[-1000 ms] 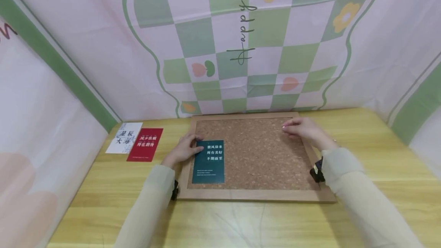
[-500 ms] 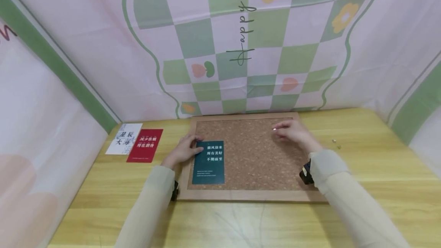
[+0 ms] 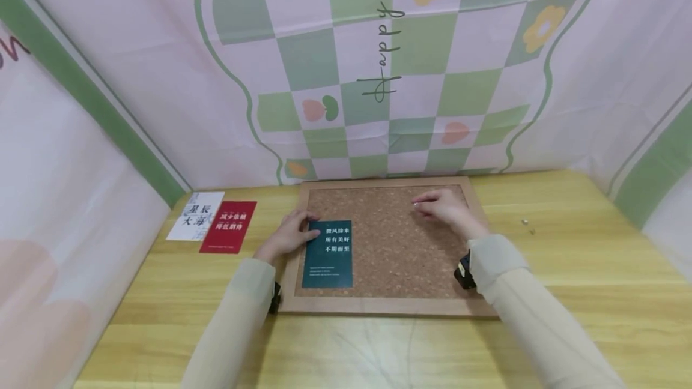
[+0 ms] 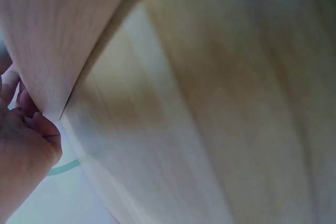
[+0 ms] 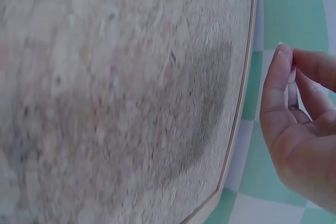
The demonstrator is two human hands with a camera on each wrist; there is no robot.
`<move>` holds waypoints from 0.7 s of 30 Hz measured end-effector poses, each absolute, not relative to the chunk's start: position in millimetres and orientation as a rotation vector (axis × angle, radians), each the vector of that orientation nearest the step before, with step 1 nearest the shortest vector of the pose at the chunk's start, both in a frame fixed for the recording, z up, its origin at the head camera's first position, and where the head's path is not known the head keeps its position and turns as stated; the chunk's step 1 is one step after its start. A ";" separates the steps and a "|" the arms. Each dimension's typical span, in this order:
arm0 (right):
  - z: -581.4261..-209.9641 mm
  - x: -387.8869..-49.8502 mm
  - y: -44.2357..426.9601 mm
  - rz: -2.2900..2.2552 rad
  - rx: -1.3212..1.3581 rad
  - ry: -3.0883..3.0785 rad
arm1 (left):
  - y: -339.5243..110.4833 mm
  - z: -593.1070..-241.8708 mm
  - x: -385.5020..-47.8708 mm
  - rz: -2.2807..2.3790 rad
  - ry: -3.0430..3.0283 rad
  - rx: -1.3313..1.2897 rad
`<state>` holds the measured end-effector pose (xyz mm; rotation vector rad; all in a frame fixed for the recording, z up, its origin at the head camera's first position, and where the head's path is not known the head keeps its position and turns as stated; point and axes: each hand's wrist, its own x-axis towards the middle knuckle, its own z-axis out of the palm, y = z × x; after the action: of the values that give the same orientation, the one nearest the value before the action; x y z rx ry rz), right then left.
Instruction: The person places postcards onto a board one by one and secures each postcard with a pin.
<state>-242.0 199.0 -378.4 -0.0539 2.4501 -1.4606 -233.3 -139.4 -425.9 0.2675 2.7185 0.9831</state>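
Left hand [image 3: 286, 235]: thumb laid on the far left part of the green card [image 3: 331, 272], fingers over the left rail of the wooden frame [image 3: 378, 306]. The hand is relaxed, with no closed grasp evident. This contact probably serves to hold the card steady against the cork surface [image 3: 400, 251] while leaving its printed text exposed.

Right hand [image 3: 446, 209]: thumb and fingertips pinch a small pale item [image 3: 415, 203] above the right, far part of the cork. The item is too small to identify with certainty; it may be a pin. The fingertip hold likely suits its size and leaves the item clear of the palm.

Green card: positioned on the left part of the cork, text upright to the person, which presumably keeps it readable from the near side.

Red card [image 3: 228, 227] and white card [image 3: 189, 221]: on the table [image 3: 378, 353], left of the frame, set side by side, apparently as a reserve within reach of the left hand. Two small items [image 3: 524, 221] lie right of the frame, conveniently on the right hand's side.
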 end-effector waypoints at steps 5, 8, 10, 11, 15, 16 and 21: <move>-379.0 -241.1 192.1 -1.496 -0.068 2.405 | -139.3 -425.7 -233.3 0.989 2.717 0.270; -380.1 -241.0 189.3 -1.493 -0.072 2.401 | -139.7 -426.2 -233.4 0.981 2.724 0.281; -381.1 -241.2 187.6 -1.503 -0.065 2.389 | -140.1 -426.7 -233.6 0.977 2.723 0.280; -381.3 -241.3 186.9 -1.506 -0.063 2.384 | -140.2 -427.0 -233.7 0.975 2.722 0.279; -381.4 -240.9 185.3 -1.501 -0.071 2.383 | -140.7 -427.7 -233.6 0.969 2.722 0.272; -381.1 -240.7 185.1 -1.500 -0.073 2.384 | -140.5 -427.5 -233.4 0.971 2.723 0.272; -380.7 -240.4 183.8 -1.490 -0.074 2.399 | -139.5 -425.4 -233.0 0.976 2.728 0.276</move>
<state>-240.4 183.8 -380.7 -0.0743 2.3990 -1.4898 -233.0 -139.5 -425.4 0.2761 2.7282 0.9759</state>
